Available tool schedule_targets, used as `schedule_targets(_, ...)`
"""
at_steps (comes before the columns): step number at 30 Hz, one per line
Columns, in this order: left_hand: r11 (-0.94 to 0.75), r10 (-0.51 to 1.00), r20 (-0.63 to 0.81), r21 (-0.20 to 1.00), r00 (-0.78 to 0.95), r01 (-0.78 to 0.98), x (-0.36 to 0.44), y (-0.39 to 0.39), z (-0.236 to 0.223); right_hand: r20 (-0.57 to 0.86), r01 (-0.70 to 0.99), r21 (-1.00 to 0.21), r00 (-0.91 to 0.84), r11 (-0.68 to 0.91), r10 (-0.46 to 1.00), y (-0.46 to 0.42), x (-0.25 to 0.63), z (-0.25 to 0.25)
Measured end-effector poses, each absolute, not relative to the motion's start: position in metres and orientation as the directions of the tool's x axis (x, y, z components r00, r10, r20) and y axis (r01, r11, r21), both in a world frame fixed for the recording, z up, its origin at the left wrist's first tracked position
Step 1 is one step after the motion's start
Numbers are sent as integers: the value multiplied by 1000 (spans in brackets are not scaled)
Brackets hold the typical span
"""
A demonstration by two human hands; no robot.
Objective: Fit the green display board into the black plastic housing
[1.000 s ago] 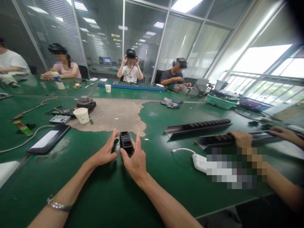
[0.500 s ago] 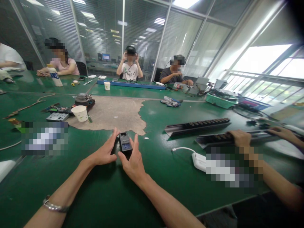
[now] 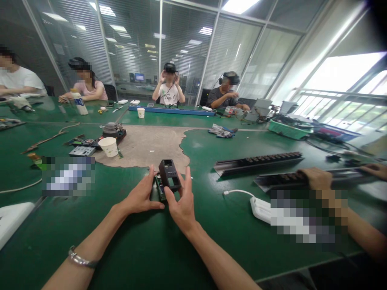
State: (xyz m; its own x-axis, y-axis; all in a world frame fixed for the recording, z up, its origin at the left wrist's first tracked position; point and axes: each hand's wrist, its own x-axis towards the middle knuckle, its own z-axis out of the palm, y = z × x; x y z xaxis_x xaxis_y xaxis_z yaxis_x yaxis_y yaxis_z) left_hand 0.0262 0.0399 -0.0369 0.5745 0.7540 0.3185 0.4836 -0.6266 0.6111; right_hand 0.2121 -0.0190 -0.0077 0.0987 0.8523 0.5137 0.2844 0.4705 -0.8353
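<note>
In the head view, my right hand (image 3: pixel 183 201) grips a black plastic device cover (image 3: pixel 169 173) with rectangular openings, thumb on its lower left side and fingers on the right. The cover is raised and tilted. Just left of it and partly beneath it, a green circuit board (image 3: pixel 159 187) shows. My left hand (image 3: pixel 140 193) is closed about the board's left side, with the thumb at its lower end and fingers at its upper edge. Some of those fingers' contact is hidden. A silver bracelet (image 3: pixel 80 257) is on my left wrist.
A brown sheet (image 3: pixel 145 141) lies ahead, with a paper cup (image 3: pixel 109 147) near its left edge. To the right are black metal channels (image 3: pixel 256 163), a white cabled box (image 3: pixel 260 209) and a nearby person's hand (image 3: pixel 317 179). Several people sit across the green table (image 3: pixel 199 249).
The black cover has come up off the circuit board and moved right in my right hand, exposing the board by my left hand. The whole view has shifted slightly.
</note>
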Motion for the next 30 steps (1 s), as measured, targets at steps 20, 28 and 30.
schedule_targets(20, -605, 770, 322, 642, 550, 471, 23, 39, -33, 315, 573, -806, 203, 148, 927, -10, 228, -35)
schedule_targets(28, -619, 722, 304, 686, 622, 383, 18, 42, -31, 324, 452, -873, 254, 184, 911, -10, 231, -25)
schedule_targets(30, -567, 735, 282, 755, 617, 329, 15, 44, -31, 361, 401, -883, 251, 243, 898, -12, 230, -18)
